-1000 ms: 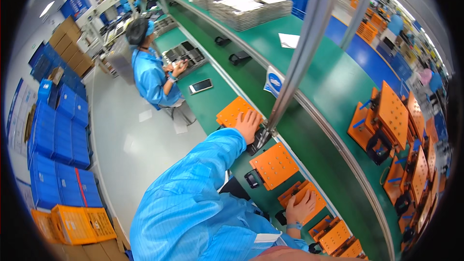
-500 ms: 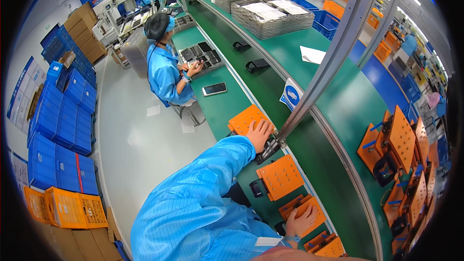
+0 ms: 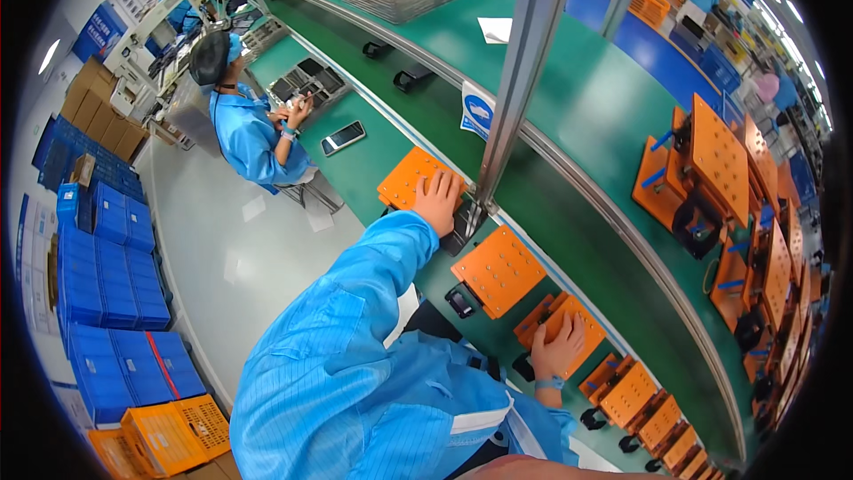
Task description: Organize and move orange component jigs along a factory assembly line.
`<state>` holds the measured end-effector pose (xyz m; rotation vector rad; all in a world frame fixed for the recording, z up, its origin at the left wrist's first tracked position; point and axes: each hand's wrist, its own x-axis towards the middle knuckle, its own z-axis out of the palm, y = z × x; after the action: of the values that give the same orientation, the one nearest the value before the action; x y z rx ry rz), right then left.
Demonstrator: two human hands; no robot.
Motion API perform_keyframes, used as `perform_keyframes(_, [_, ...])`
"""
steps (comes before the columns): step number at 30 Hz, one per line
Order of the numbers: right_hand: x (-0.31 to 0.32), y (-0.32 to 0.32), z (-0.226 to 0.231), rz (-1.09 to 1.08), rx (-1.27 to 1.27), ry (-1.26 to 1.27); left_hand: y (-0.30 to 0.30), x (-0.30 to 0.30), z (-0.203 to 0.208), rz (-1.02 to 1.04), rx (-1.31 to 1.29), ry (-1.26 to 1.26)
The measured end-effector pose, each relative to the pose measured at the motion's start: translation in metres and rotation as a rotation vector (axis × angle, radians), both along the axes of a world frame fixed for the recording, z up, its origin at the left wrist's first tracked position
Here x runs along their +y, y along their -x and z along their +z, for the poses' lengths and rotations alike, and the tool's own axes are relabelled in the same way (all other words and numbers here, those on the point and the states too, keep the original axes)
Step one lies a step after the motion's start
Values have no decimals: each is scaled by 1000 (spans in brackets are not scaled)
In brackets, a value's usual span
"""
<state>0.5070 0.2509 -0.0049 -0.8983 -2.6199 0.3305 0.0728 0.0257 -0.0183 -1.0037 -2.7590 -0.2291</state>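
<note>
Left hand: fingers spread over the farther orange fixture, no closed grip visible, apparently steadying it. Right hand: fingers loosely splayed upon the nearer orange fixture. Middle orange fixture: between both, untouched. Row along green desk likely keeps all reachable.

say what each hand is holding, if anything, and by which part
The left hand lies on top of one orange plate, the right hand on top of another orange plate; whether either grips an edge cannot be told.
</note>
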Motion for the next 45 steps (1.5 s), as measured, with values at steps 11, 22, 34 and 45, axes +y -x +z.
perform_keyframes(11, [2,0,3,8,10,8,-8,-2,-2,18,11,2])
perform_keyframes(22, [0,7,25,5,93,83,-6,-10,8,-108,45,-209])
perform_keyframes(34, [5,-13,23,-75,178,55,-8,13,0,-79,10,152])
perform_keyframes(45, [7,1,24,0,232,65,-24,7,39,-107,-32,-127])
